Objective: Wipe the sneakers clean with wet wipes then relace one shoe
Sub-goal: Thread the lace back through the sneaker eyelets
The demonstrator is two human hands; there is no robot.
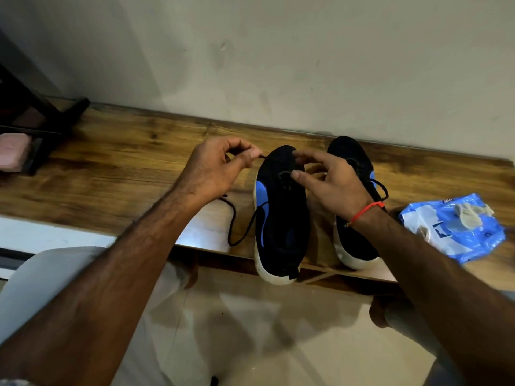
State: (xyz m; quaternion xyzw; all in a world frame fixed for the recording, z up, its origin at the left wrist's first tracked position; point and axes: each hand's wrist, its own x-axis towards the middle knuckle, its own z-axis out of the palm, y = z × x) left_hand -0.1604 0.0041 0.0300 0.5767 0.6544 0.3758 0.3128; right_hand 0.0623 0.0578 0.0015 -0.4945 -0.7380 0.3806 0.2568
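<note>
Two black sneakers with blue side panels and white soles stand side by side on a wooden shelf [133, 151], toes toward the wall. The left sneaker [281, 218] has a loose black lace [237, 227] trailing off its left side. My left hand [214, 168] pinches one end of that lace just left of the toe. My right hand [331, 182] hovers over the eyelets with thumb and forefinger curled close together; whether it holds lace is hidden. The right sneaker [354, 240] lies partly under my right wrist.
A blue and white wet wipes pack [457, 229] with a used wipe on top lies at the shelf's right end. A dark stand [41, 123] and a pink object [14, 151] sit at the far left. The wall runs close behind. Tiled floor lies below.
</note>
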